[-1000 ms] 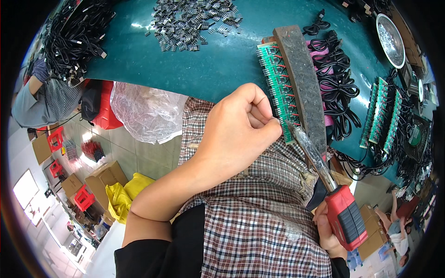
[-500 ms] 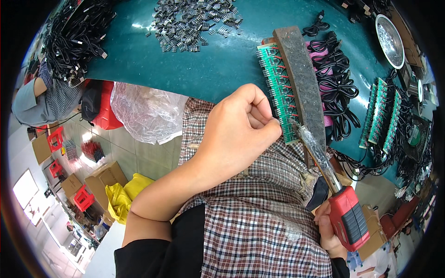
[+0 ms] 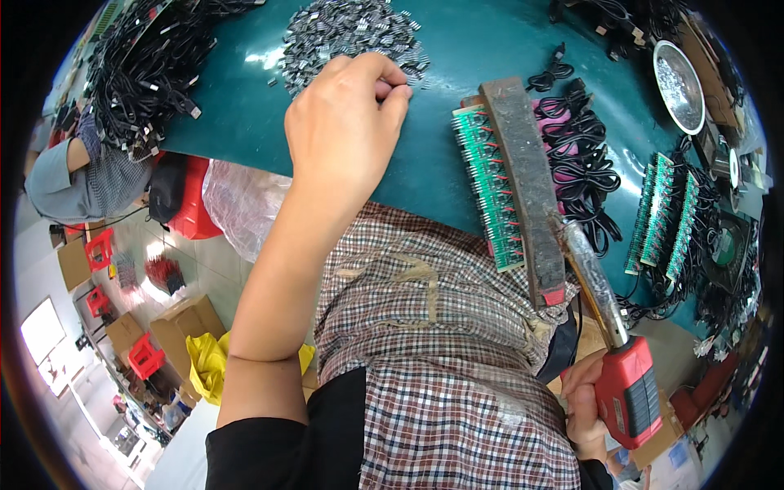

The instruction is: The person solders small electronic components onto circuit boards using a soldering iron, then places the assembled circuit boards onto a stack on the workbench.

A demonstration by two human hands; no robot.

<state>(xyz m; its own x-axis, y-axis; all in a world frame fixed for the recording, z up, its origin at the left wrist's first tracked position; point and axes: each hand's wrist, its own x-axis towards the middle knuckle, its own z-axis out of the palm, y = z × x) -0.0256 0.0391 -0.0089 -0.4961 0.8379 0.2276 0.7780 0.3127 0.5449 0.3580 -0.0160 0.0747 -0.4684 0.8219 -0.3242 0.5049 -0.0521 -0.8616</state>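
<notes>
My left hand (image 3: 347, 122) is over the near edge of a heap of small black-and-silver connector pieces (image 3: 347, 33). Its thumb and index finger are pinched together; whatever is between them is hidden. Low on the right, my right hand (image 3: 584, 400) grips a soldering gun (image 3: 629, 392) with a red and black handle. The gun's wrapped barrel points up and left, its tip by the lower part of a dark, worn bar (image 3: 523, 180). Along the bar's left side lies a green circuit board strip (image 3: 490, 188) with a row of pins and red wires.
Bundled black cables (image 3: 584, 163) lie right of the bar. Farther right are more green board strips (image 3: 653, 212), a metal bowl (image 3: 679, 88) and a solder spool (image 3: 723, 167). At the left hangs a mass of black USB cables (image 3: 147, 73), beside another person's arm (image 3: 61, 175).
My left hand has moved from beside the green board strip up and left to the connector heap. The soldering gun has shifted slightly right and down, still in my right hand.
</notes>
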